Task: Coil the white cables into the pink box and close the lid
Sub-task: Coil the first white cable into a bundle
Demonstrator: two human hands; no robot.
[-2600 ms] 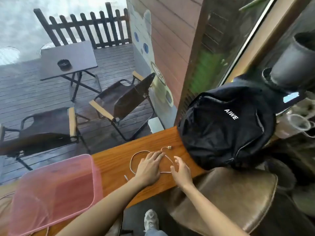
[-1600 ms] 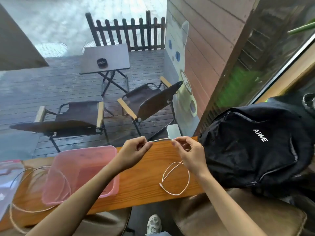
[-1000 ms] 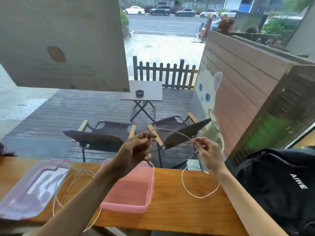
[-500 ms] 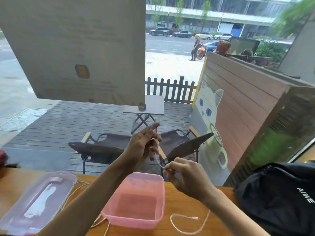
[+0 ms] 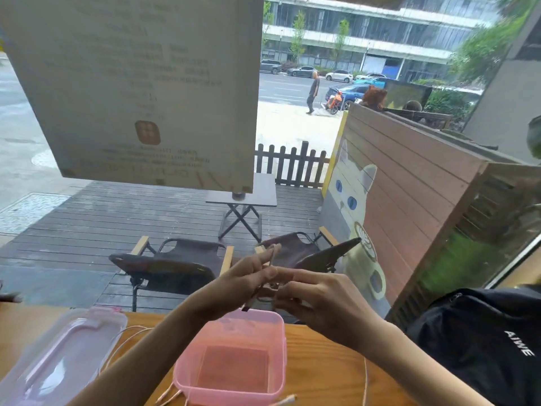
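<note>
Status: winding in progress. The left hand (image 5: 248,279) and right hand (image 5: 319,300) meet above the pink box (image 5: 234,361), at its 12 o'clock, both pinching a white cable (image 5: 270,256) being looped over the left fingers. The box appears empty. The lid (image 5: 58,358) lies off at the box's 9 o'clock. A second cable (image 5: 126,342) lies on the counter (image 5: 322,370) between lid and box. Remaining: finish both coils, load, close lid.
</note>
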